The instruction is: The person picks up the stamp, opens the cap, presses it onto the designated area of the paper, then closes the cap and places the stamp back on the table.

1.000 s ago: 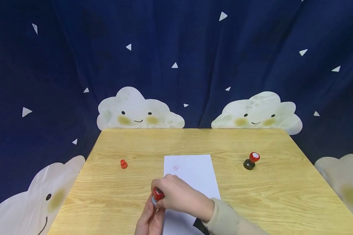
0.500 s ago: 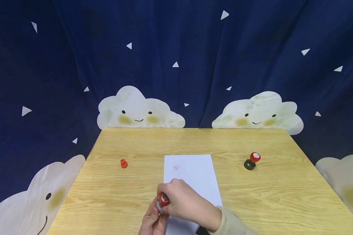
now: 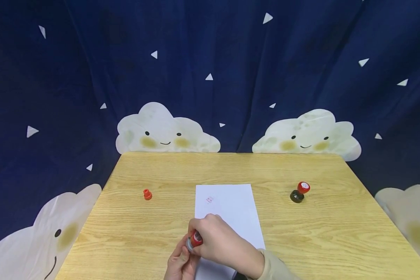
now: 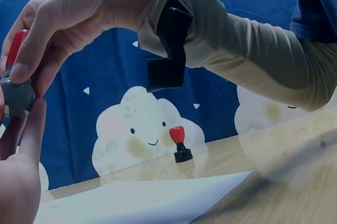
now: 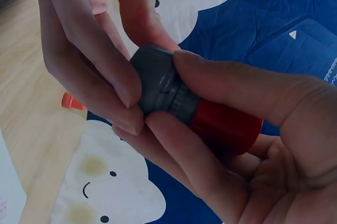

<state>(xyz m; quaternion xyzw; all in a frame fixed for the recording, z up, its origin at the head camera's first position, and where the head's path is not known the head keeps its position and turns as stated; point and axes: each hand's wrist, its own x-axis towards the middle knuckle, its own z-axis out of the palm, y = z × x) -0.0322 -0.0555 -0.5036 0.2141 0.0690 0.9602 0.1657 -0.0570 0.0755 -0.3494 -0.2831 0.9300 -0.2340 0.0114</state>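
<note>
Both hands hold a stamp (image 5: pixel 224 126) with a red handle and a grey lower part, raised over the near left of the paper. My left hand (image 3: pixel 182 264) pinches the rounded grey end (image 5: pixel 155 77) between thumb and fingers, clearest in the right wrist view. My right hand (image 3: pixel 220 243) grips the stamp from the red handle side, its thumb and a finger reaching the grey part. The stamp's face is hidden. Beneath the hands lies a white sheet of paper (image 3: pixel 231 206), bearing a small red print (image 3: pixel 209 200) near its far left corner.
A second stamp (image 3: pixel 300 192), red-knobbed with a black base, stands on the wooden table (image 3: pixel 322 233) right of the paper. To the left sits a small red stepped piece (image 3: pixel 147 194). Behind the table hangs a dark blue curtain (image 3: pixel 182 39) with cloud pictures.
Both hands, with the stamp between them, have shifted slightly right and toward me since the earliest frame. Over the last half second they barely move. The table items stay put.
</note>
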